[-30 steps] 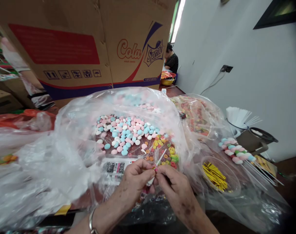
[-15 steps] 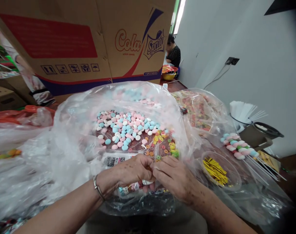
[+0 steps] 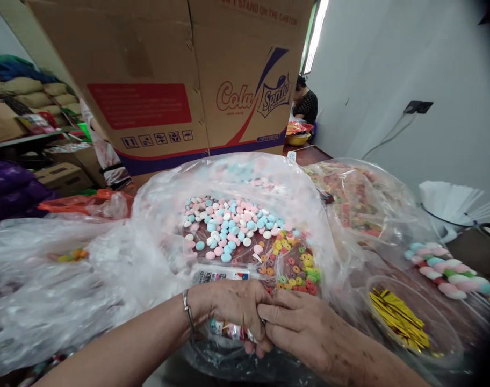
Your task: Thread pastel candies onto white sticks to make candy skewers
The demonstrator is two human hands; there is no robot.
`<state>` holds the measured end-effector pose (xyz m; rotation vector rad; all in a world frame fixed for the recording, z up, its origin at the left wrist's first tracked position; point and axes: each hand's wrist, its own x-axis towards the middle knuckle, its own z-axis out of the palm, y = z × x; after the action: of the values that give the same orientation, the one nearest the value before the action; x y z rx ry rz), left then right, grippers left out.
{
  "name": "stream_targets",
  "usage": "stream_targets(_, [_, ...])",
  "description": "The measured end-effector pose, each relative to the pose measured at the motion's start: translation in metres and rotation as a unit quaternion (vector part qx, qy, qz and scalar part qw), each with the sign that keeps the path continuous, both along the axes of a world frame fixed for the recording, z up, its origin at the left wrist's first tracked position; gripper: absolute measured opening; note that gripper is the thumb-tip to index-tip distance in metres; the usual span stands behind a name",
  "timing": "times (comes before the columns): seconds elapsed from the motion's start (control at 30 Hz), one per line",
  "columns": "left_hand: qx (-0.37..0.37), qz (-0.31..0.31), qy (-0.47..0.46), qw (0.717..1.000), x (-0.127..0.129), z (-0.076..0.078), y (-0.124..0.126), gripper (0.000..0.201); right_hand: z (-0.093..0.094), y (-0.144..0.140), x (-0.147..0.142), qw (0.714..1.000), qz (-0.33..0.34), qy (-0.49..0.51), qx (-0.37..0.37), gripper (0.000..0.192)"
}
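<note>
Glossy plastic bag [image 3: 158,244]; matt carton [image 3: 156,48]

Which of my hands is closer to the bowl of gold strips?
Right. Your right hand is left of the bowl; your left hand is farther left, beyond the right.

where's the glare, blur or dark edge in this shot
In the head view, the bright strip up top is blown out white and the plastic bag shows glare; same head view, the right edge falls to black and fine print on the red panel is too soft to read; head view, left hand and right hand look softly lit.
</note>
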<state>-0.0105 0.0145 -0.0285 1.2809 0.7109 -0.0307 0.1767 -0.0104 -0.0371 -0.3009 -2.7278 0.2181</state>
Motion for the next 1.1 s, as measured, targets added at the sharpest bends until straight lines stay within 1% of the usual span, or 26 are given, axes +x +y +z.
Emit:
stream_targets(0.1, [-0.002, -0.023, 0.002, 1.0, 0.0, -0.012, 0.002, 0.025, -0.013, 0.003, 0.0, 0.998, 0.041, -0.011, -0.051, 0.017])
stream_targets(0.2, [-0.011, -0.035, -0.001, 0.999, 0.001, -0.016, 0.002, 0.024, -0.018, 0.004, 0.001, 0.997, 0.038, -0.017, -0.064, 0.015])
stream_targets(0.27, [-0.009, -0.032, 0.004, 0.999, 0.001, -0.011, 0.001, 0.024, -0.014, 0.002, 0.003, 0.998, 0.016, -0.014, -0.056, 0.016])
stream_targets(0.37, [0.013, 0.005, 0.007, 1.0, 0.003, 0.005, -0.001, 0.016, -0.007, -0.005, 0.007, 1.0, -0.025, -0.016, -0.011, 0.016])
stream_targets(0.4, [0.031, 0.02, 0.016, 0.999, 0.003, 0.01, -0.002, 0.014, -0.006, -0.007, 0.008, 0.999, -0.036, -0.018, 0.006, 0.014])
stream_targets(0.47, [0.079, 0.041, 0.053, 0.995, 0.005, 0.018, -0.005, 0.018, -0.007, -0.012, 0.008, 0.997, -0.065, -0.018, 0.038, 0.013])
stream_targets(0.53, [0.147, 0.069, 0.084, 0.983, 0.008, 0.021, -0.009, 0.022, -0.011, -0.015, 0.004, 0.99, -0.12, -0.007, 0.076, 0.017])
stream_targets(0.57, [0.191, 0.092, 0.091, 0.973, 0.01, 0.021, -0.011, 0.025, -0.013, -0.015, 0.001, 0.983, -0.155, 0.006, 0.1, 0.02])
stream_targets(0.6, [0.248, 0.121, 0.091, 0.957, 0.012, 0.019, -0.014, 0.026, -0.015, -0.015, -0.002, 0.973, -0.193, 0.021, 0.127, 0.022])
stream_targets(0.63, [0.317, 0.153, 0.088, 0.932, 0.015, 0.017, -0.017, 0.026, -0.018, -0.013, -0.006, 0.96, -0.23, 0.038, 0.153, 0.024])
stream_targets(0.7, [0.453, 0.213, 0.098, 0.86, 0.021, 0.01, -0.021, 0.025, -0.021, -0.006, -0.012, 0.935, -0.294, 0.068, 0.187, 0.026])
stream_targets(0.73, [0.502, 0.236, 0.108, 0.825, 0.025, 0.008, -0.023, 0.023, -0.023, -0.002, -0.015, 0.923, -0.323, 0.084, 0.192, 0.026])
stream_targets(0.77, [0.532, 0.259, 0.117, 0.797, 0.028, 0.006, -0.023, 0.021, -0.023, 0.003, -0.016, 0.912, -0.348, 0.102, 0.19, 0.025])
stream_targets(0.8, [0.542, 0.284, 0.119, 0.782, 0.03, 0.005, -0.023, 0.019, -0.023, 0.007, -0.017, 0.905, -0.366, 0.12, 0.182, 0.024])
stream_targets(0.83, [0.54, 0.308, 0.109, 0.776, 0.031, 0.005, -0.022, 0.017, -0.022, 0.011, -0.018, 0.898, -0.379, 0.141, 0.172, 0.023])
stream_targets(0.87, [0.525, 0.324, 0.087, 0.782, 0.031, 0.007, -0.021, 0.016, -0.02, 0.014, -0.018, 0.893, -0.387, 0.162, 0.164, 0.022])
stream_targets(0.9, [0.491, 0.328, 0.057, 0.805, 0.03, 0.009, -0.02, 0.019, -0.017, 0.017, -0.018, 0.889, -0.389, 0.183, 0.158, 0.022])
stream_targets(0.97, [0.397, 0.317, 0.002, 0.861, 0.024, 0.017, -0.02, 0.027, -0.011, 0.021, -0.016, 0.885, -0.382, 0.219, 0.152, 0.02])
stream_targets(1.0, [0.366, 0.324, -0.012, 0.872, 0.02, 0.021, -0.021, 0.029, -0.008, 0.023, -0.015, 0.884, -0.376, 0.234, 0.149, 0.019])
stream_targets(1.03, [0.356, 0.349, -0.017, 0.867, 0.016, 0.025, -0.024, 0.028, -0.004, 0.024, -0.014, 0.884, -0.369, 0.246, 0.145, 0.019])
stream_targets(1.1, [0.363, 0.432, -0.016, 0.825, 0.008, 0.03, -0.031, 0.016, 0.002, 0.026, -0.014, 0.889, -0.355, 0.257, 0.135, 0.019])
